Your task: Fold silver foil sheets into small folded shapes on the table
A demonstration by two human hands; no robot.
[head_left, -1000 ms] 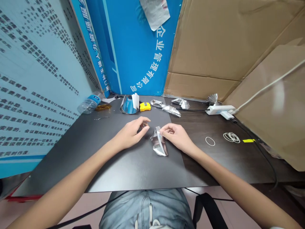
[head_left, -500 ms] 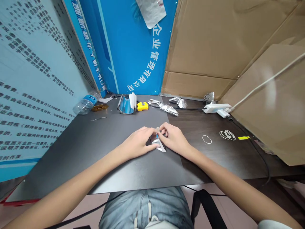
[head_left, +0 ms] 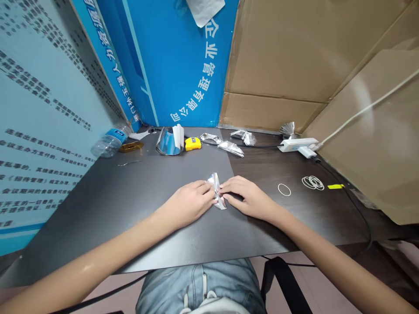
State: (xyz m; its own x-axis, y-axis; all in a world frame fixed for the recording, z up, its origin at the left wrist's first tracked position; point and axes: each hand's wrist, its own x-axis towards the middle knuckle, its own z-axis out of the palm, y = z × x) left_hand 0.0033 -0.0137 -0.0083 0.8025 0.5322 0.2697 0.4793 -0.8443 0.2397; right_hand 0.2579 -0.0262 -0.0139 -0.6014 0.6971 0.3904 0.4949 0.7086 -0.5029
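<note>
Currently I have the left hand [head_left: 187, 206] and right hand [head_left: 249, 199] both grasping a folded silver foil piece [head_left: 215, 187] just above the dark tabletop [head_left: 314, 218].

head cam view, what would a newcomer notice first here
The folded silver foil held between the left hand and right hand catches the eye first, at the middle of the dark mat. Behind it stands a bright blue wall panel with white lettering, and brown cardboard sheets fill the right.
</note>
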